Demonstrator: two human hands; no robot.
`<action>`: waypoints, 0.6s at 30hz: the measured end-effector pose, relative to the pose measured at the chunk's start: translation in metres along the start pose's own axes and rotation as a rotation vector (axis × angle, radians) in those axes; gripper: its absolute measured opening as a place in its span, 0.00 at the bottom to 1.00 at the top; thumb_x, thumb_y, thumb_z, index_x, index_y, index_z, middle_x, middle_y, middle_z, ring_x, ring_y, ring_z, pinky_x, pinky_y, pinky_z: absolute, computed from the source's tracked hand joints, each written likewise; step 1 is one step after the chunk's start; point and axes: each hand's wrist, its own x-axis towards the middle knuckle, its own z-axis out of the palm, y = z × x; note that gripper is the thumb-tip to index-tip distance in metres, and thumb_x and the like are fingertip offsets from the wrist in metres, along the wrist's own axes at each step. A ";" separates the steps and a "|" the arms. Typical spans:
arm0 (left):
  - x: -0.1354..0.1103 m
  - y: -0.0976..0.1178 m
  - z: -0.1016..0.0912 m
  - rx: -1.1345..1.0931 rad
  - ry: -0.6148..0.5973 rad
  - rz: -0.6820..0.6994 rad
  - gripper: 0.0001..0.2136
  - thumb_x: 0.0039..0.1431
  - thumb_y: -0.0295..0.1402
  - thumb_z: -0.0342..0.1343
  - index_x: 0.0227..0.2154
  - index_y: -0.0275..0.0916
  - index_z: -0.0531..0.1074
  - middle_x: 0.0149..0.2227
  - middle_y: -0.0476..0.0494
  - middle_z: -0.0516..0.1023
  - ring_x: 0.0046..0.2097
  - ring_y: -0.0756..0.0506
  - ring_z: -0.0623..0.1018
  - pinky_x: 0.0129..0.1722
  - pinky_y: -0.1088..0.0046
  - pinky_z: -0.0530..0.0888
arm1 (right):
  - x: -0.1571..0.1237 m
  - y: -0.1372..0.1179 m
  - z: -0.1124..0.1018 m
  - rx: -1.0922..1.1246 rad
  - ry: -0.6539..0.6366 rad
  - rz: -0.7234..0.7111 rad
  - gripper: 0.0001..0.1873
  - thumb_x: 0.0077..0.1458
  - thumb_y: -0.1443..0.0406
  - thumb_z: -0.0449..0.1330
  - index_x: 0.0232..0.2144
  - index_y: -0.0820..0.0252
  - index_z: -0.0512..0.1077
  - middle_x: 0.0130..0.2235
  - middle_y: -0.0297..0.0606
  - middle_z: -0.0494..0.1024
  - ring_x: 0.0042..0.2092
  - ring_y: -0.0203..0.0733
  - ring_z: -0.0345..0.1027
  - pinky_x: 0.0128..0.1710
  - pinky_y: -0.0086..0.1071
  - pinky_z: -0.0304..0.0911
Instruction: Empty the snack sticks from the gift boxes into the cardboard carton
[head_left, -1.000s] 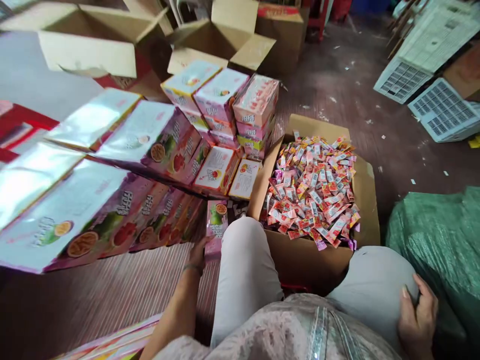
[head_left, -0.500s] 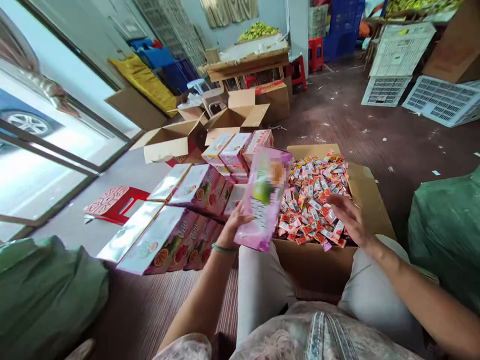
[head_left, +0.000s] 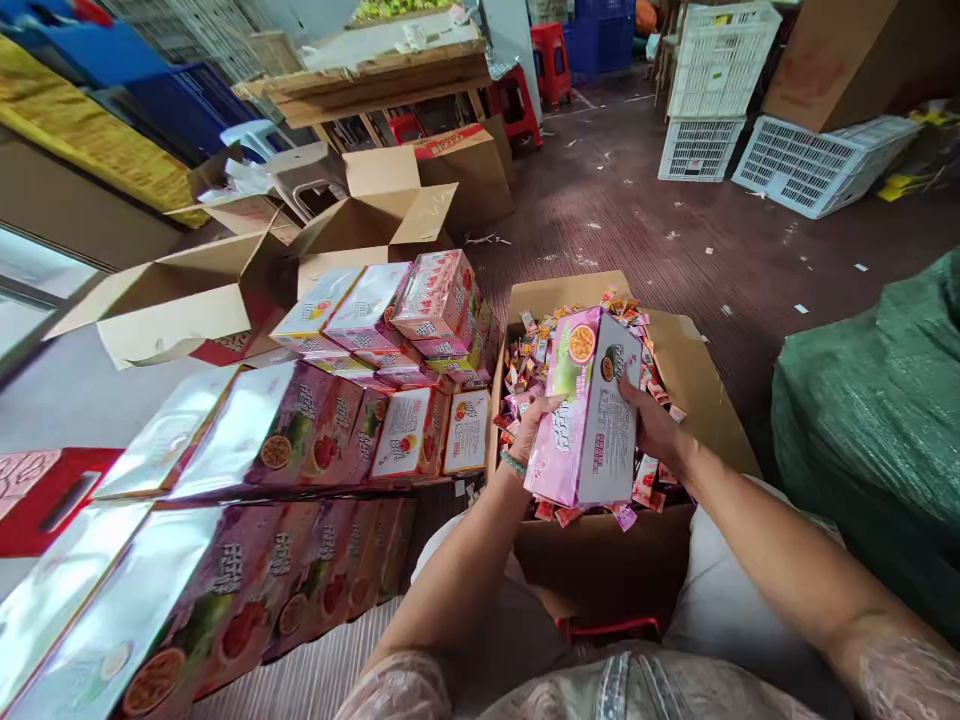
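A pink-and-white candy box [head_left: 574, 430] printed with a cut passion fruit is held tilted between both hands. My left hand [head_left: 529, 435] grips its pink face near the left edge, thumb on top. On the white side panel, my right hand [head_left: 654, 428] presses at the right edge, its fingers partly hidden. Directly beneath is an open cardboard carton [head_left: 701, 375] full of small wrapped candies [head_left: 525, 370] in red, orange and purple. The carton stands between my knees. Whether the held box's ends are closed cannot be made out.
Rows of similar candy boxes [head_left: 330, 420] stand to the left, with more stacked [head_left: 435, 300] behind. Open empty-looking cartons [head_left: 180, 300] lie beyond them. A green sack [head_left: 870, 400] is at the right, a red stool [head_left: 52, 500] far left, and white crates [head_left: 817, 165] farther back.
The candy box, flat-looking and in my left hand alone before, now shows two faces and sits over the candies. My right hand has come onto it. The view has turned left and down.
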 end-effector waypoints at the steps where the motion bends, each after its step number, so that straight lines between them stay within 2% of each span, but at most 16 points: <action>1: 0.001 0.001 -0.001 0.003 0.020 0.004 0.16 0.44 0.34 0.70 0.39 0.37 0.79 0.33 0.43 0.86 0.47 0.33 0.88 0.54 0.58 0.82 | 0.004 -0.001 0.001 0.025 0.004 0.018 0.40 0.39 0.37 0.80 0.46 0.55 0.80 0.45 0.44 0.88 0.56 0.61 0.82 0.55 0.51 0.81; 3: 0.004 0.004 -0.002 0.016 0.014 -0.022 0.18 0.42 0.35 0.70 0.38 0.37 0.79 0.35 0.41 0.87 0.48 0.31 0.87 0.55 0.56 0.82 | 0.013 -0.005 0.003 0.058 0.026 0.041 0.39 0.45 0.35 0.77 0.48 0.54 0.80 0.45 0.43 0.88 0.55 0.60 0.82 0.54 0.50 0.82; 5: 0.007 0.006 -0.002 0.029 -0.054 -0.060 0.21 0.40 0.34 0.69 0.41 0.36 0.80 0.37 0.38 0.88 0.49 0.29 0.87 0.56 0.53 0.81 | 0.020 -0.007 0.004 0.052 0.059 0.057 0.37 0.49 0.36 0.75 0.49 0.55 0.80 0.44 0.43 0.88 0.53 0.59 0.83 0.52 0.49 0.83; 9: 0.013 0.005 -0.002 0.062 -0.175 -0.073 0.29 0.38 0.34 0.69 0.49 0.35 0.81 0.45 0.35 0.88 0.51 0.27 0.86 0.56 0.50 0.81 | 0.027 -0.010 -0.002 -0.090 0.202 0.027 0.36 0.50 0.36 0.75 0.45 0.59 0.82 0.39 0.46 0.87 0.47 0.59 0.84 0.47 0.47 0.82; 13: 0.006 0.000 -0.002 0.106 -0.122 -0.068 0.33 0.36 0.37 0.72 0.51 0.34 0.81 0.44 0.33 0.88 0.50 0.25 0.86 0.55 0.50 0.81 | 0.024 -0.013 -0.010 -0.401 0.459 -0.102 0.33 0.47 0.37 0.75 0.37 0.60 0.82 0.34 0.47 0.86 0.41 0.59 0.83 0.41 0.44 0.78; 15: 0.000 -0.002 -0.002 0.158 -0.112 -0.041 0.33 0.34 0.35 0.74 0.50 0.34 0.82 0.42 0.33 0.88 0.50 0.25 0.86 0.55 0.50 0.81 | 0.022 -0.013 -0.014 -0.504 0.535 -0.139 0.33 0.46 0.36 0.73 0.34 0.59 0.82 0.31 0.48 0.85 0.41 0.60 0.83 0.38 0.43 0.76; 17: -0.003 -0.006 0.000 0.175 -0.128 0.027 0.34 0.35 0.34 0.76 0.51 0.36 0.82 0.42 0.35 0.88 0.50 0.26 0.86 0.56 0.52 0.81 | 0.022 -0.008 -0.018 -0.548 0.530 -0.156 0.36 0.47 0.32 0.69 0.34 0.59 0.82 0.28 0.47 0.83 0.40 0.61 0.82 0.37 0.43 0.75; 18: -0.003 -0.007 0.001 0.154 -0.136 0.064 0.33 0.37 0.35 0.76 0.52 0.38 0.81 0.43 0.36 0.88 0.51 0.27 0.86 0.56 0.52 0.80 | 0.023 -0.005 -0.019 -0.543 0.478 -0.169 0.39 0.48 0.30 0.67 0.35 0.59 0.82 0.28 0.47 0.83 0.40 0.61 0.82 0.38 0.43 0.75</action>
